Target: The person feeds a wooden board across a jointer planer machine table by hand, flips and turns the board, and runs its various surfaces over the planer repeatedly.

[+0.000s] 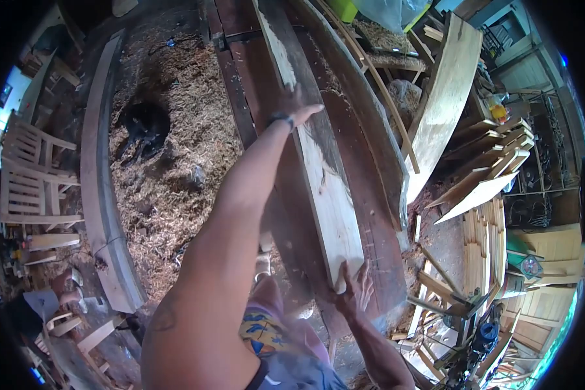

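A long wooden plank (331, 208), pale at its near end with dark grey, bark-like patches farther up, lies lengthwise on a dark reddish-brown work surface (286, 214). My left hand (298, 112), with a dark band on the wrist, reaches far along the plank and rests on its upper face. The thumb stretches out to the right; the other fingers are blurred against the wood. At the near end, my right hand (355, 287) curls around the plank's end and right corner, fingers on the right side.
A rough-edged slab (364, 110) lies along the right, beside a leaning pale board (445, 97). Stacked boards (481, 175) stand farther right. Wood shavings and a dark animal (143, 127) cover floor at left, near a long beam (101, 169) and wooden chairs (32, 172).
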Tool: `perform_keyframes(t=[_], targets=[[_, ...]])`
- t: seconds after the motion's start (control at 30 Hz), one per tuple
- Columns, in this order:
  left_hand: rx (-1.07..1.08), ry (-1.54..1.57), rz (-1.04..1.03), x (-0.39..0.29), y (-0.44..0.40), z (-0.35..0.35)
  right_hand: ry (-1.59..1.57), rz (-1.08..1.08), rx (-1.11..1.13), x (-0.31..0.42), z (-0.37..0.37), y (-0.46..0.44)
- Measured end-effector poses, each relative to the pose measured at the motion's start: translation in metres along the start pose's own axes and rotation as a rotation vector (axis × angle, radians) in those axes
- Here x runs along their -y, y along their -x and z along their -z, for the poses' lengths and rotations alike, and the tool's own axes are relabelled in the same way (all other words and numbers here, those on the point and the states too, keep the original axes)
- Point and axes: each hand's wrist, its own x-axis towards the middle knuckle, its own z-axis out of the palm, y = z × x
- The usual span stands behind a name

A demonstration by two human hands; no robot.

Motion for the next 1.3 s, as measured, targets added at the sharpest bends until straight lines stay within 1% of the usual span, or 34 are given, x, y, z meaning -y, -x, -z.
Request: perform_keyframes(t=[0.1, 0.13, 0.17, 0.23, 0.3, 0.33, 0.43, 0.57, 0.63, 0.7, 0.73, 0.77, 0.83, 1.0, 1.07, 1.1, 1.13, 1.23, 1.27, 1.3], targets=[[-0.274, 0.099, 0.046, 0.052, 0.033, 0.003, 0.044, -0.013, 0.037, 0.039, 0.02, -0.048], [-0.19, 0.028, 0.126, 0.051, 0.068, 0.019, 0.081, 0.031, -0.022, 0.044, 0.014, -0.063], [-0.107, -0.046, 0.203, 0.047, 0.109, 0.036, 0.088, 0.034, -0.021, 0.056, 0.018, -0.08], [-0.214, -0.328, 0.228, 0.081, 0.164, 0.019, 0.097, 0.025, -0.016, 0.083, 0.025, -0.115], [-0.297, -0.11, 0.251, 0.106, 0.196, 0.007, 0.061, -0.006, 0.036, 0.122, 0.043, -0.145], [-0.337, 0.003, 0.268, 0.112, 0.204, 0.004, 0.077, -0.026, 0.021, 0.141, 0.045, -0.163], [-0.199, -0.143, 0.333, 0.102, 0.203, 0.014, 0.111, 0.028, -0.027, 0.183, 0.051, -0.21], [-0.305, -0.229, 0.3, 0.101, 0.207, 0.008, 0.064, 0.044, -0.04, 0.239, 0.066, -0.276], [-0.199, -0.18, 0.339, 0.099, 0.206, 0.016, 0.044, 0.044, -0.025, 0.269, 0.08, -0.309], [-0.116, -0.117, 0.353, 0.098, 0.206, 0.02, 0.061, -0.006, -0.054, 0.296, 0.079, -0.348], [-0.091, -0.095, 0.401, 0.09, 0.207, 0.027, 0.066, -0.034, -0.069, 0.306, 0.079, -0.362], [-0.128, -0.111, 0.386, 0.092, 0.206, 0.023, 0.063, -0.036, -0.043, 0.317, 0.083, -0.37], [-0.196, -0.148, 0.357, 0.105, 0.207, 0.008, 0.054, -0.045, 0.017, 0.335, 0.086, -0.373], [-0.159, -0.114, 0.374, 0.108, 0.202, 0.005, 0.083, -0.032, 0.022, 0.332, 0.075, -0.332], [-0.129, -0.12, 0.368, 0.116, 0.196, 0.002, 0.069, -0.06, 0.037, 0.317, 0.074, -0.304], [-0.111, -0.123, 0.368, 0.109, 0.198, 0.009, 0.064, -0.074, 0.048, 0.306, 0.073, -0.289], [-0.091, -0.159, 0.412, 0.1, 0.199, 0.014, 0.063, -0.06, 0.041, 0.292, 0.07, -0.271], [-0.295, -0.346, 0.314, 0.108, 0.198, -0.006, 0.073, -0.045, 0.032, 0.24, 0.059, -0.211], [-0.28, -0.386, 0.284, 0.11, 0.196, -0.009, 0.086, -0.051, 0.031, 0.223, 0.054, -0.191], [-0.313, -0.271, 0.203, 0.092, 0.204, -0.002, 0.098, -0.056, 0.032, 0.206, 0.048, -0.171]])
